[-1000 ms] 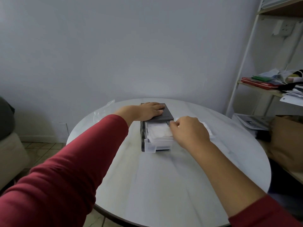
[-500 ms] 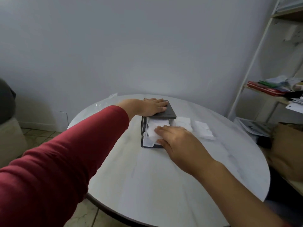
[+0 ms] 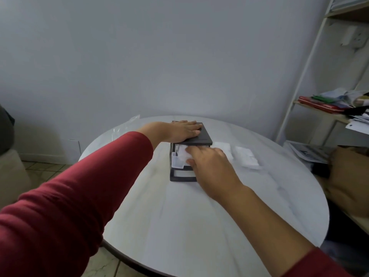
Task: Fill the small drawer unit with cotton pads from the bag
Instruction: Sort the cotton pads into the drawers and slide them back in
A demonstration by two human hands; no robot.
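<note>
A small dark drawer unit (image 3: pixel 201 138) stands near the far middle of a round white table (image 3: pixel 179 216). My left hand (image 3: pixel 182 131) lies flat on its top. The clear top drawer (image 3: pixel 176 163) sticks out a short way, with white cotton pads (image 3: pixel 182 152) in it. My right hand (image 3: pixel 209 166) rests with straight fingers on the pads and against the drawer front. More cotton pads (image 3: pixel 245 158) lie on the table to the right of the unit. A clear plastic bag (image 3: pixel 125 127) lies at the table's far left edge.
A white shelf rack (image 3: pixel 311 76) with papers and red folders stands at the right. A brown bag (image 3: pixel 351 176) sits beside the table's right edge. A beige seat (image 3: pixel 10 172) is at the left, over a tiled floor.
My right hand has moved from the drawer's right side onto the pads and drawer front. The drawer has slid further into the unit. My left hand stays on top.
</note>
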